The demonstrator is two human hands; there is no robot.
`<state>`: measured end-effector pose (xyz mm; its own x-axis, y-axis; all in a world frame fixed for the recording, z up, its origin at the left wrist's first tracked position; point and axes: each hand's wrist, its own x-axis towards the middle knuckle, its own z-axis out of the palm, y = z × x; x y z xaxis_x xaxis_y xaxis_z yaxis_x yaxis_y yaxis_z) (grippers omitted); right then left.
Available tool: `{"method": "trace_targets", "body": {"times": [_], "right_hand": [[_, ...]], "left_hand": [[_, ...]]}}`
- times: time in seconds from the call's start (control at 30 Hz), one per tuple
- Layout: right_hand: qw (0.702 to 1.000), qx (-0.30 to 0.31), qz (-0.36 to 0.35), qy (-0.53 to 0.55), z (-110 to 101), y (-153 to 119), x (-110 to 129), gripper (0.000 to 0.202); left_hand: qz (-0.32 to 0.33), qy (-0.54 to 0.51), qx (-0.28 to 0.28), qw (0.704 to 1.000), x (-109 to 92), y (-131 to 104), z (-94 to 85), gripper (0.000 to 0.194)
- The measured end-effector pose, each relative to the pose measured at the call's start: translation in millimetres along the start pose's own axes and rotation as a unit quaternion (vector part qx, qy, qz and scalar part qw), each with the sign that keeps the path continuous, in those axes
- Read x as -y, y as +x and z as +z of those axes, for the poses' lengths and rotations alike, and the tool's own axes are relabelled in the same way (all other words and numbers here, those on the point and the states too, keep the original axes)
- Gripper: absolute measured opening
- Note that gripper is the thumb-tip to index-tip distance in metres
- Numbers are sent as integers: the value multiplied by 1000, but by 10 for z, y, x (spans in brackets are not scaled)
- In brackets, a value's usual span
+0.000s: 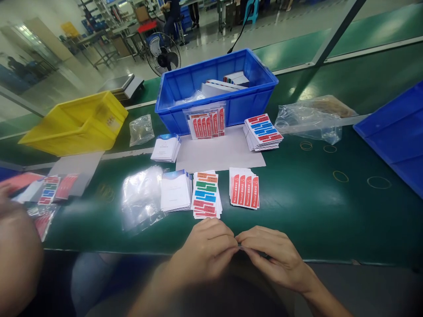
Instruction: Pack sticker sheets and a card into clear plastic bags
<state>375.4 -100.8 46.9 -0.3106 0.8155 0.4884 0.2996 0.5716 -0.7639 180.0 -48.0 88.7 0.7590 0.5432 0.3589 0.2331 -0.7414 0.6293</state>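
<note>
My left hand (213, 242) and my right hand (276, 251) meet over the table's front edge. The fingertips of both are pinched together on something thin and pale, mostly hidden, that I cannot make out. Just beyond my left hand lies a stack of multicoloured sticker sheets (205, 193). A stack of red label sheets (244, 188) lies past my right hand. Left of the sticker sheets sit white booklets (176, 190) and a pile of clear plastic bags (142, 198).
A blue bin (216, 103) holds white packs; a filled clear bag (207, 122) leans on its front. More sticker sheets (262, 132) and booklets (165, 147) flank a grey sheet (220, 154). Rubber bands (340, 176) lie right. A yellow bin (76, 123) and another person's arm (20, 246) are left.
</note>
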Motion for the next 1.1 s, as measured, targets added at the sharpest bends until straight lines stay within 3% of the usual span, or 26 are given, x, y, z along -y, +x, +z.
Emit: {"method": "trace_targets", "body": {"times": [0.4,0.5,0.57,0.63,0.77,0.9,1.0,1.1], "right_hand": [[996,86,10,13,-12,330,11,21],[995,99,17,10,-53,542,-22,18],[997,76,31,0,-117,769,-97,15],[998,33,51,-22,-202,1081,-233,12],[993,-63,76,-69,-388,1891,-725,12],[984,-130,66,-98,-548,2617,-1307,21],[976,-157,57,-137,-601,2796,-1485,29],[978,-115,42,-170,-510,2561,-1366,31]], "left_hand": [[-16,4,-17,1000,75,-32,-139,13],[-43,25,-75,996,156,-98,-223,12],[-82,73,-132,985,291,-206,-302,38],[-127,149,-153,969,496,-368,-388,63],[-220,282,-85,930,982,-775,-498,82],[-294,285,-13,912,1307,-1108,-439,98],[-307,274,-1,912,1380,-1250,-336,88],[-298,272,-16,915,1360,-1342,-264,76]]}}
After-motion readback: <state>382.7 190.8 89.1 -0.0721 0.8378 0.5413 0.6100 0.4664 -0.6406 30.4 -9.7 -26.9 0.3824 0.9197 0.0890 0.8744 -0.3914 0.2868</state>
